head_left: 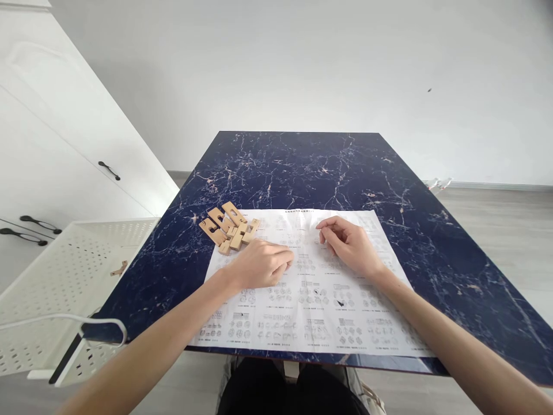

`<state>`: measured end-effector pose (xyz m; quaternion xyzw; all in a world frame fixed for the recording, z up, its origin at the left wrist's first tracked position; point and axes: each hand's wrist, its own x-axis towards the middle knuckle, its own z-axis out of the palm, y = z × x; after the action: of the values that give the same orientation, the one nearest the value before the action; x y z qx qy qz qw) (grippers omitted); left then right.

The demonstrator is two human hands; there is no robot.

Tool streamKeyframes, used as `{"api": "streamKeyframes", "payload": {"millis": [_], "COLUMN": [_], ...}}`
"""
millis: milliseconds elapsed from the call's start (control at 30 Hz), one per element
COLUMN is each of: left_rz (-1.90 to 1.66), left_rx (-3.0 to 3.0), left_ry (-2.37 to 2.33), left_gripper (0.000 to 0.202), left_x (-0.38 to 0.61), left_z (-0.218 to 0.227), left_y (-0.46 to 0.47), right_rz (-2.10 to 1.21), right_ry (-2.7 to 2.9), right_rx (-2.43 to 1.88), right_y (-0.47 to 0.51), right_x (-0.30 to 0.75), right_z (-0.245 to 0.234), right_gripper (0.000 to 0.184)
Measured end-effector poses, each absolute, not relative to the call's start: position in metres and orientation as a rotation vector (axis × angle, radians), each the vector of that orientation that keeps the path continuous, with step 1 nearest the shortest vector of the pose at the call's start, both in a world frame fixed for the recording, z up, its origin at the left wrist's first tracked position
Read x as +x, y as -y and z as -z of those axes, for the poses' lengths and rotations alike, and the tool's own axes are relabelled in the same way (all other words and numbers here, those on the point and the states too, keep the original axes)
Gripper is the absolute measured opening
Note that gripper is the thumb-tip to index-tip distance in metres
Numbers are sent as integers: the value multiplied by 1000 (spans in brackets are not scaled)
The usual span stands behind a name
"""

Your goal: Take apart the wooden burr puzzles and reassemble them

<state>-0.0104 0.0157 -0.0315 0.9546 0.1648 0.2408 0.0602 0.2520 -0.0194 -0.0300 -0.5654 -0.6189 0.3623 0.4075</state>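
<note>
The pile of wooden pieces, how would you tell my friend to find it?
Find the dark blue marbled table. On it lies a big white printed sheet; look at its far left corner, just past the left hand. The pile of wooden pieces is tan and notched, unlike the flat white sheet.

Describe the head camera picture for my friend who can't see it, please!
A person's left hand and right hand are over a creased printed sheet on a dark blue marbled table. Notched wooden blocks lie clustered beside the left hand, and a white perforated tray sits at the picture's left.
</note>
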Motion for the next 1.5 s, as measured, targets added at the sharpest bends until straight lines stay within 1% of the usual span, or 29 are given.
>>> {"api": "streamKeyframes", "payload": {"millis": [300,600,967,1300,1500], "left_rz": [-745,-757,-741,-742,-816], "left_rx": [2876,2882,2894,2906,2953], "left_ry": [-506,-508,-507,-480,-449], "left_gripper": [32,33,33,34,35], "left_x": [-10,-11,-13,-12,-10], "left_z": [26,24,22,23,22], "left_y": [-16,-17,-16,-15,-12], "right_rz": [-871,-823,-849,-857,-856], "right_ry": [1591,1656,1664,1705,1736], "right_rx": [-1453,-1456,-1456,-1450,-1418], "right_y": [18,16,18,20,20], "right_x": [253,247,245,245,245], "right_z": [31,31,28,30,33], "right_gripper": [22,24,19,20,21]}}
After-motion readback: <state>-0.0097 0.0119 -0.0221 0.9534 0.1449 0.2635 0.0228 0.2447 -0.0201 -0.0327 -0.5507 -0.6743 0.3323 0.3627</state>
